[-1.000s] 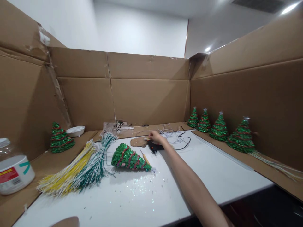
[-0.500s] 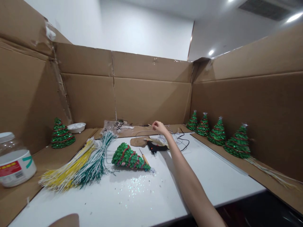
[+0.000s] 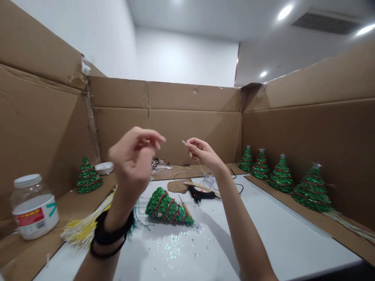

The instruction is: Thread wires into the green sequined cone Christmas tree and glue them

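Observation:
My right hand [image 3: 202, 153] is raised above the far part of the white board, its fingertips pinched on a thin pale strand [image 3: 184, 143] whose end sticks out to the left. Whether it is wire or string I cannot tell. To its left my left hand [image 3: 133, 156], black bands on the wrist, is held up and blurred by motion. Its fingers are bent and apart from the thumb, with nothing visible between them. Below, a green sequin Christmas tree [image 3: 166, 208] with red trim lies on its side, beside a wooden-handled awl [image 3: 186, 208].
A black glue gun [image 3: 200, 194] lies near a tangle of white string [image 3: 209, 180]. Yellow-white strands [image 3: 80, 232] are partly behind my left arm. A plastic jar [image 3: 36, 210], white bowl [image 3: 104, 168] and upright tree [image 3: 88, 177] stand left; several trees [image 3: 313, 191] line the right. Cardboard walls [image 3: 193, 128] enclose everything.
My left hand has come up into view at centre left, over the strand bundles. The right hand is still pinching the pale strand, held higher off the board. The view has tilted upward.

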`<move>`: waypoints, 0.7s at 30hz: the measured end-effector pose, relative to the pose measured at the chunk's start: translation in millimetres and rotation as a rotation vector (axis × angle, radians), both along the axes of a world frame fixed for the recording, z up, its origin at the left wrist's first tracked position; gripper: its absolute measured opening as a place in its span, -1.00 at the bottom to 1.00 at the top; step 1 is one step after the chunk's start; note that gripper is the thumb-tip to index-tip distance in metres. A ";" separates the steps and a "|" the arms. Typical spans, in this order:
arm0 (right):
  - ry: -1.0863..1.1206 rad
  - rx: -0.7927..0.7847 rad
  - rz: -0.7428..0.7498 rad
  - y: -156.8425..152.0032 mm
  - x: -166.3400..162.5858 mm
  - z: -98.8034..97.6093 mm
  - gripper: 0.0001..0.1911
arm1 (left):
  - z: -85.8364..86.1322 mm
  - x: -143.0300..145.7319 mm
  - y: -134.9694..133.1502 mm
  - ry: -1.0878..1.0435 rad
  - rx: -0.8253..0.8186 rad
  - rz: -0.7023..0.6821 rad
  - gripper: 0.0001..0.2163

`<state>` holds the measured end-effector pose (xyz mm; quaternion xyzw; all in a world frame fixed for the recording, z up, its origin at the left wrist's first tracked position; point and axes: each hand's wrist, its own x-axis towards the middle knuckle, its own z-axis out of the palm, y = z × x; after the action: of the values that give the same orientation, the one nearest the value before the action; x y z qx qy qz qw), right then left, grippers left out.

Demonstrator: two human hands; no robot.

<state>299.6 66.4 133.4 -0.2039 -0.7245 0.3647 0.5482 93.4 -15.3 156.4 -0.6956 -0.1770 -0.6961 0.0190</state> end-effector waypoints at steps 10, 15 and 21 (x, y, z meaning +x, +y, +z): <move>-0.025 0.015 0.344 -48.1 -26.1 12.4 -0.83 | 4.7 16.2 25.6 0.177 -0.236 -0.290 -0.90; -0.069 0.025 0.396 -48.6 -25.5 13.0 -0.83 | 3.4 13.7 27.9 0.126 -0.295 -0.320 -0.89; -0.103 0.103 0.348 -55.6 -28.0 15.3 -0.79 | 4.5 11.9 28.1 0.094 -0.208 -0.223 -0.91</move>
<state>271.6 10.8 148.7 -0.0654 -0.7936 0.4053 0.4490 105.3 12.8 160.9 -0.7410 -0.1687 -0.6383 -0.1224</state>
